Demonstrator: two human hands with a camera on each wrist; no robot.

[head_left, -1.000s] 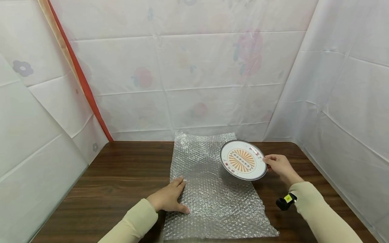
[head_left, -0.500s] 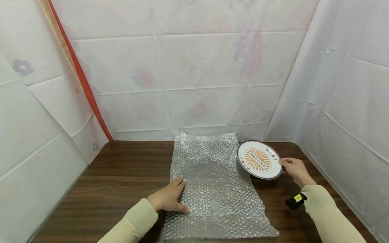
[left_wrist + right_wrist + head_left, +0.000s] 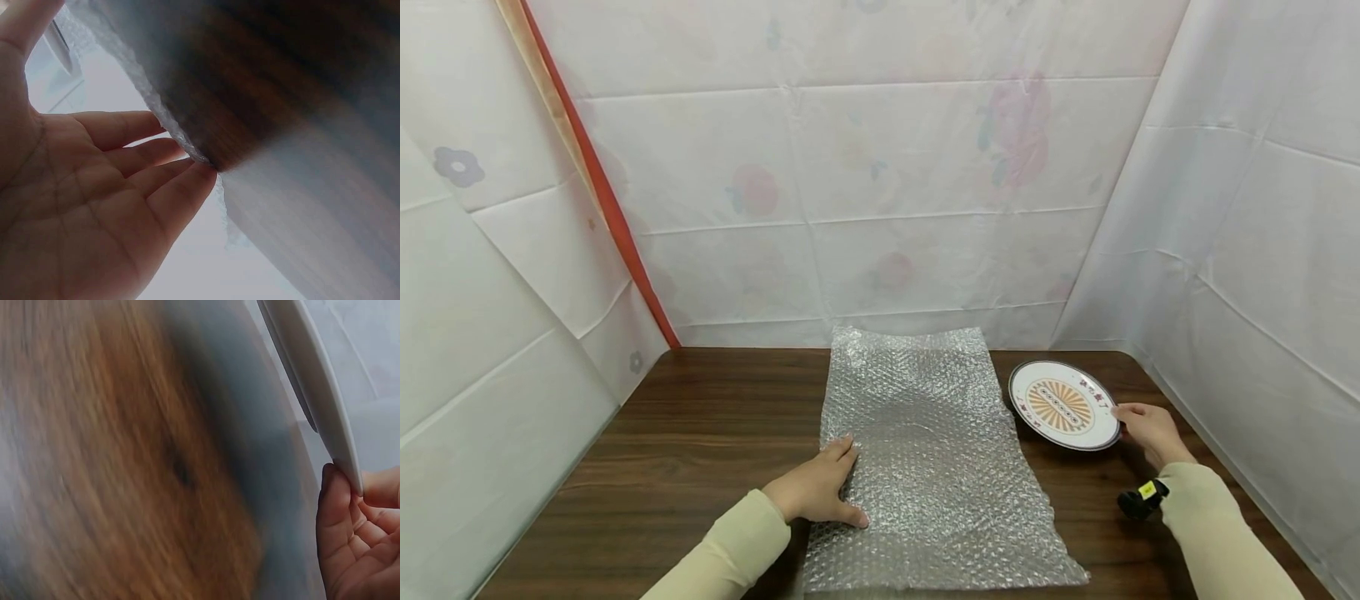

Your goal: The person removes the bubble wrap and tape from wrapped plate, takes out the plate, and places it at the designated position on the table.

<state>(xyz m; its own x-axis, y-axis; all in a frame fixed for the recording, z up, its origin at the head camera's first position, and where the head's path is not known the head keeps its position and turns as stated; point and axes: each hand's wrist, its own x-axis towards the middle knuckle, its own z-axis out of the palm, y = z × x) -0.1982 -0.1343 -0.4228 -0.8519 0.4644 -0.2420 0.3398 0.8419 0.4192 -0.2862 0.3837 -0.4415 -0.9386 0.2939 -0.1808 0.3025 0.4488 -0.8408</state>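
Note:
A white plate (image 3: 1063, 407) with a dark rim, an orange ray pattern and red lettering is at the right of the table. My right hand (image 3: 1153, 433) pinches its right edge between thumb and fingers. The right wrist view shows the plate (image 3: 322, 387) edge-on, held a little above the wood. A sheet of bubble wrap (image 3: 925, 467) lies flat in the middle, left of the plate. My left hand (image 3: 820, 487) rests with spread fingers on the sheet's left edge. In the left wrist view the fingers (image 3: 181, 200) extend straight to the wrap's edge.
The dark wooden table (image 3: 700, 425) carries the wrap. Behind it hangs a pale printed curtain (image 3: 887, 167), with more curtain along both sides. A red strip (image 3: 602, 183) runs down the back left corner. A black wrist device (image 3: 1138, 500) hangs at my right cuff.
My right hand has carried the plate to the right, from over the bubble wrap to beside it, and lately lowered it. The left hand has stayed in place.

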